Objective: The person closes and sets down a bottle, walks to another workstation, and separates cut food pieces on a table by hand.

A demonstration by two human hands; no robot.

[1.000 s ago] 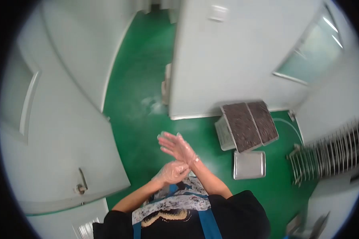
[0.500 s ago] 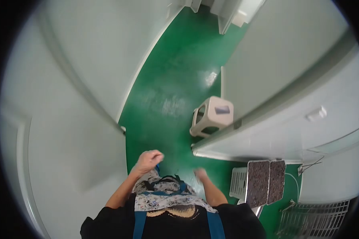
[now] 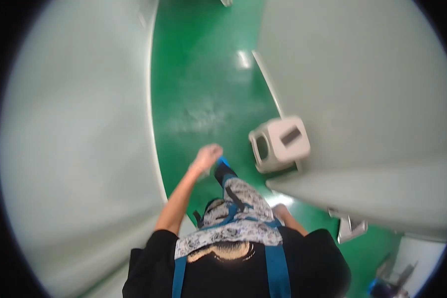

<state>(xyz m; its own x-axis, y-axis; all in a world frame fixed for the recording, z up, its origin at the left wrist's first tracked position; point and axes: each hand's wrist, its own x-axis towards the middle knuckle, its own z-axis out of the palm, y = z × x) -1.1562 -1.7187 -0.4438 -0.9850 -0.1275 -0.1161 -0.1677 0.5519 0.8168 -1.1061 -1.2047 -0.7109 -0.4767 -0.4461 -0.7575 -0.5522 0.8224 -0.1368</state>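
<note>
the fingers (image 3: 214,149) of the left hand (image 3: 205,158) look bent inward, but blur hides the detail; i cannot tell whether they are open or closed, or whether they hold anything. in the head view, looking down, this hand is out in front of the body above a glossy green floor (image 3: 198,94), near the blue tip of a shoe (image 3: 224,161). the right hand (image 3: 281,212) is low, just beside the patterned trousers (image 3: 247,192); its fingers are smeared and partly hidden, so their state cannot be told, nor whether it touches the cloth.

a pale beige stool (image 3: 277,145) is ahead and to the right, apart from both hands, upright on the floor close to the right wall (image 3: 362,89). its top is a square with rounded corners, marked by a dark grey rectangle set at a slant. a rounded opening shows in its left side. motion softens its edges.

the person wears a black top (image 3: 223,280) with blue straps (image 3: 278,275). farther right, a silver-coloured tray (image 3: 351,230) shows partly past the wall's edge.
</note>
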